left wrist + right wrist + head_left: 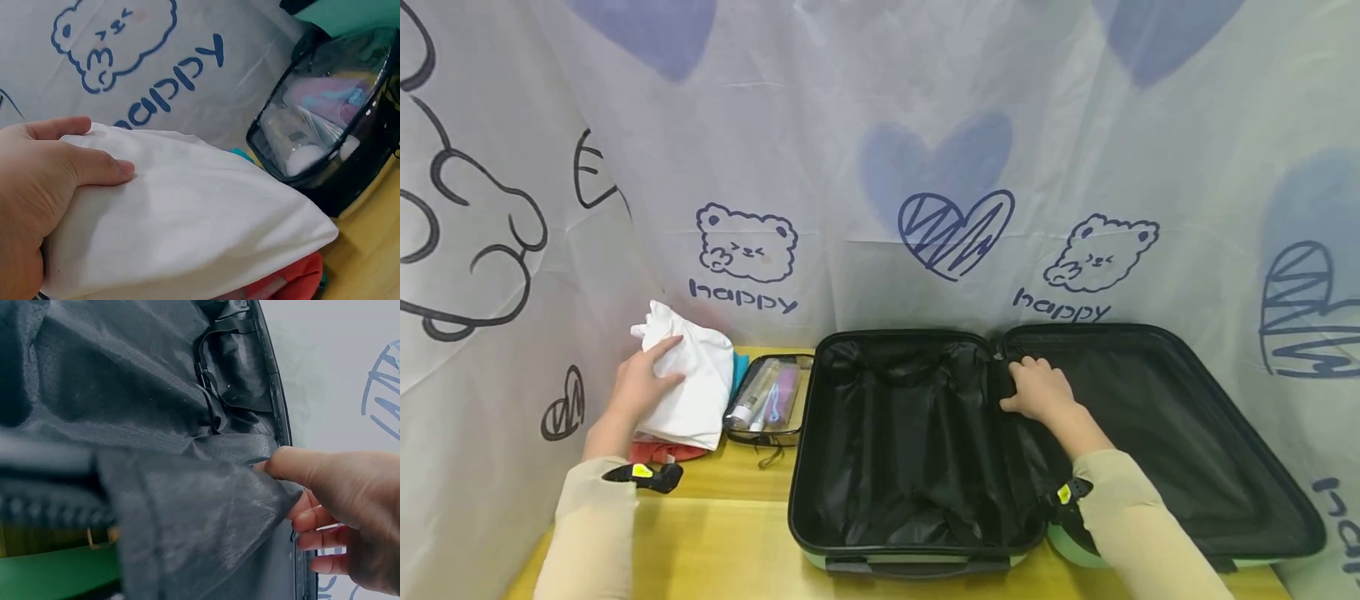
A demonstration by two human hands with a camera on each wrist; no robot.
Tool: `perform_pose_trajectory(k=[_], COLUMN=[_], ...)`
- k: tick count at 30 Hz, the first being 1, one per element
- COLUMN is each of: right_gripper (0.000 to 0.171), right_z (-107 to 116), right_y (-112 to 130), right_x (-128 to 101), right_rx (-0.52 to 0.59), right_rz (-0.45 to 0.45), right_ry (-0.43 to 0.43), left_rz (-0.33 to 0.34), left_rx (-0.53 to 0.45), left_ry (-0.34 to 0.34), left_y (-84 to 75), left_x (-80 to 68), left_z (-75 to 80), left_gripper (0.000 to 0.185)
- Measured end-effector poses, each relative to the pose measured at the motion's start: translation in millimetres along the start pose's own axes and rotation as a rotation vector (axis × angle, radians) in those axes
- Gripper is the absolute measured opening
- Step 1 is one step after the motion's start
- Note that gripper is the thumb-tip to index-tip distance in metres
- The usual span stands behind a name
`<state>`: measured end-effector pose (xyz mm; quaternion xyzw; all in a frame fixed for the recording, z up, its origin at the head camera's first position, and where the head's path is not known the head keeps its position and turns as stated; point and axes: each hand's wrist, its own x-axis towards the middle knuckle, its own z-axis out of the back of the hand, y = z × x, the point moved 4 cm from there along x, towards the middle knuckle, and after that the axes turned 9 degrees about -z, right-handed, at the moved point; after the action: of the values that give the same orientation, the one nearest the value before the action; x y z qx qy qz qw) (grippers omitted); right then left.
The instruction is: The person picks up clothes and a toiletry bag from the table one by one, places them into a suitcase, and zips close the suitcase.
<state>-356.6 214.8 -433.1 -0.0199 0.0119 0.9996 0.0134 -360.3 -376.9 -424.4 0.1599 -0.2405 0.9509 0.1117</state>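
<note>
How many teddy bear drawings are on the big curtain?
2 whole bears in the head view: one bear above the white cloth, another bear above the open suitcase. More may lie beyond the picture's edges.

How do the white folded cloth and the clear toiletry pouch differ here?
The white folded cloth is opaque and soft; the clear toiletry pouch is see-through, showing tubes inside. The left hand grips the cloth, while the pouch lies untouched. The cloth sits on a red garment; the pouch sits on the table.
</note>
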Motion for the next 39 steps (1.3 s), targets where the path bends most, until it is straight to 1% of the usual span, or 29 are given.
perform_pose_trajectory(k=[6, 9, 13, 17, 22, 30, 33, 35, 39], right_gripper=[0.072, 0.072, 0.072, 0.072, 0.072, 0.073, 0.074, 0.074, 0.074], right_z=[-4, -2, -2, -1, -2, -4, -5, -6, -6], right_y=[-1, -1, 1, 1, -1, -2, -1, -1, -1], right_x=[-4, -2, -2, -2, -3, -2, -2, -2, -1], right_rx=[-0.015, -0.019, -0.012, -0.014, -0.014, -0.001, 0.003, 0.005, 0.011], right_rz=[0.012, 0.019, 0.025, 0.029, 0.023, 0.025, 0.021, 0.021, 0.020], right_ry=[-0.041, -0.055, -0.056, -0.059, -0.060, -0.035, -0.016, -0.005, -0.002], left_rz=[-0.003, -0.016, -0.060, -0.111, -0.168, -0.219, -0.245, -0.249, -0.244], left_rx=[0.008, 0.009, 0.019, 0.005, -0.035, -0.121, -0.135, -0.141, -0.184], left_ry=[-0.043, -0.077, -0.133, -0.191, -0.239, -0.288, -0.307, -0.317, -0.327], left_y=[-19.7, -30.2, -43.8, -62.5, -92.0, -136.0, -150.6, -159.7, -178.5], left_x=[-5.3, -4.1, -4.3, -2.1, 1.7, 6.4, 7.8, 8.6, 10.7], left_z=[19.0, 28.8, 40.7, 49.4, 51.8, 55.2, 56.1, 55.9, 51.5], left_gripper=[0.064, 0.064, 0.064, 0.063, 0.063, 0.062, 0.061, 0.060, 0.060])
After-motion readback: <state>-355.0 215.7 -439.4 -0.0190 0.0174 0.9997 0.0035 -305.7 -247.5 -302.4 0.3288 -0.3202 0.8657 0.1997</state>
